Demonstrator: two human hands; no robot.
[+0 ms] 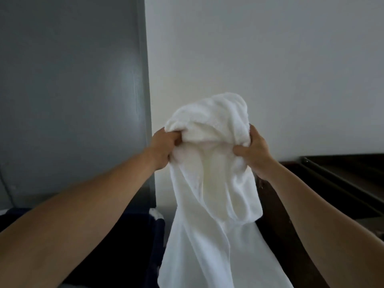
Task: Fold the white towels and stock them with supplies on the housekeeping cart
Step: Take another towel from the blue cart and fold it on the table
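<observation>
Towel: your white towel [209,173] is soft terry, bunched on top, hanging in loose folds before the pale wall [270,59].
Left hand [163,147]: grasps its left edge.
Right hand [254,150]: grasps the right.

I can make out no writing, label, brand, number or sign from here: the white towel [207,183], the wall [270,59] and the dark furniture [342,183] show none I can read.

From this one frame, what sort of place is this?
Probably a hotel guest room, though little shows: the left hand and right hand grip a crumpled white towel before a plain white wall, beside a grey panel and dark wooden furniture.
</observation>
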